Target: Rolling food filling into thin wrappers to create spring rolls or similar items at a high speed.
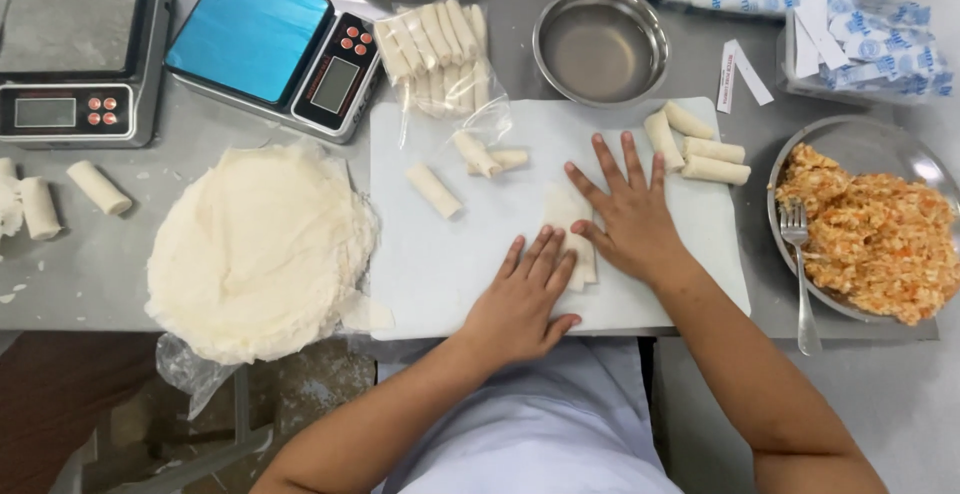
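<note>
Both hands flat, fingers [540, 259] spread and unclenched, pressing a pale wrapper roll [570, 229] at centre frame on the white cutting board [440, 264]. Left hand [520, 304] covers its lower end; right hand [630, 219] lies along its right edge. Roll looks flattened, off-white, partly folded; its filling is hidden. Finished rolls [700, 149] lie upper right of the board. Stack of round wrappers [255, 249] sits left. Bowl of orange filling [875, 229] is cut off at the right edge.

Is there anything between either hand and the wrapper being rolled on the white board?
Nothing visible. The left hand and right hand both lie flat on the half-rolled wrapper. The nearest finished rolls lie apart on the cutting board.
</note>
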